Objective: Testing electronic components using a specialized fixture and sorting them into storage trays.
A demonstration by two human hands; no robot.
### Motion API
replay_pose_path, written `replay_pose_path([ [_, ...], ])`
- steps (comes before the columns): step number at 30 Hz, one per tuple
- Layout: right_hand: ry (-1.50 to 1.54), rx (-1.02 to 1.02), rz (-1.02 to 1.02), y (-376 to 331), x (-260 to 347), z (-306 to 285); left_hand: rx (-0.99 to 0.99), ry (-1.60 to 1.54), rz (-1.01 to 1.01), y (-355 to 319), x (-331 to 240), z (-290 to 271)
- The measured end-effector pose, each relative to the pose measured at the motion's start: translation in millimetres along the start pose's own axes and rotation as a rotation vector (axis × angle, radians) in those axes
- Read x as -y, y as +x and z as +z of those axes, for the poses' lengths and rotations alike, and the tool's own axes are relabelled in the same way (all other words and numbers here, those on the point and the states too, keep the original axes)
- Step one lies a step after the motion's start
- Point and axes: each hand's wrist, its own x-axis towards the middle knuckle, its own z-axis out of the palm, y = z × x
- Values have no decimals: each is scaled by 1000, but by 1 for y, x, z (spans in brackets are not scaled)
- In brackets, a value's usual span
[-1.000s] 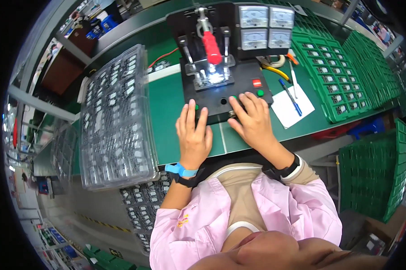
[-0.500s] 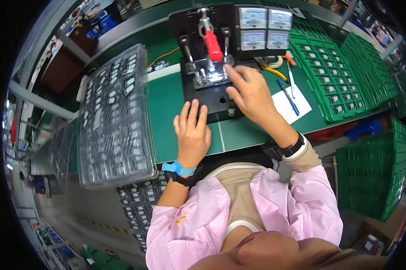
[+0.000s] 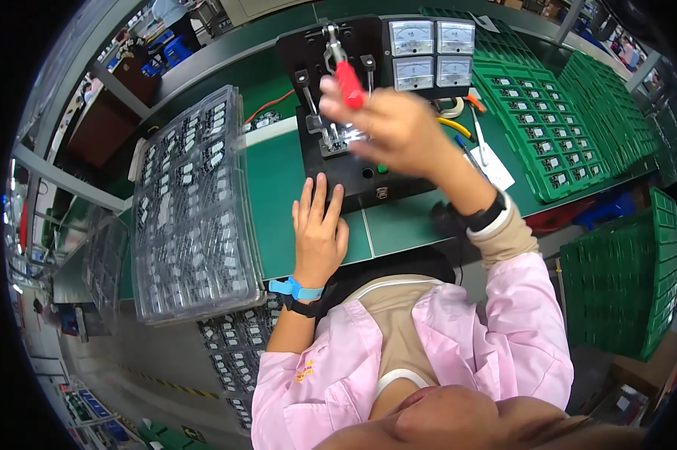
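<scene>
A black test fixture (image 3: 353,191) with an upright back plate stands on the green bench. Its toggle clamp has a red handle (image 3: 348,84), hanging above a clear pressing plate and a lit spot. My right hand (image 3: 402,131) is at this handle, its fingers reaching past it to the left; motion blurs them, so their grip is unclear. Part of the pressing plate is hidden behind this hand. Near the fixture's front left corner, my left hand (image 3: 320,232) lies with fingers stretched out, holding nothing.
Stacked clear trays (image 3: 192,217) of small circuit boards stand at left. Four panel meters (image 3: 432,52) sit right of the clamp. A green tray (image 3: 545,131) of boards lies at right, near a white paper (image 3: 500,178), a pen and tweezers. Green crates (image 3: 616,277) stand lower right.
My right hand has moved up and left from beside the lit spot to the red handle. The left hand has stayed almost in place. The view has shifted slightly.
</scene>
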Motion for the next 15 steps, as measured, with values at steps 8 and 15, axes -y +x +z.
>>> replay_pose_path([
  [8, -105, -147, 67, 71, -30, -27, -199, -184, 58, -39, -2, -46],
  [15, -174, 410, 131, -11, 0, 24, -409, -29, -32, -70, 25, -138],
])
